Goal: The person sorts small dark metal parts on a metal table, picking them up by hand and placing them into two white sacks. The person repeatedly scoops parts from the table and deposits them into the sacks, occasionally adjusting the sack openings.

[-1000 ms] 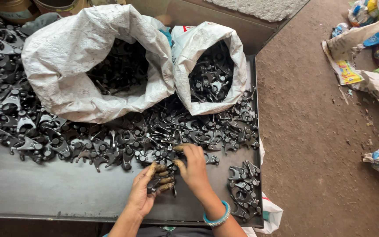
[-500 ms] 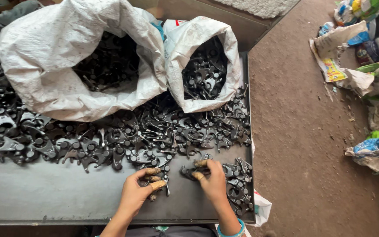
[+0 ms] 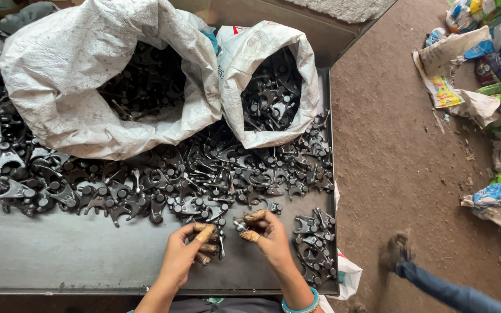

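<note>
Left hand (image 3: 184, 255) is curling its taped fingers (image 3: 205, 233) around a dark forked metal part (image 3: 220, 240) at the pile's (image 3: 163, 185) near edge on the surface (image 3: 59, 255). Right hand (image 3: 271, 235) is pinching a small, dull grey metal piece (image 3: 240, 225), just beside it.

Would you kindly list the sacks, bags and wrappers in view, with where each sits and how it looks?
Large white woven sack: table's back left, open, dark metal parts inside.
Smaller white woven sack: beside it on the right, open, same parts.
Crumpled bags and wrappers: floor, upper right, tan, green, blue.
White-blue bag: floor, right edge.
</note>
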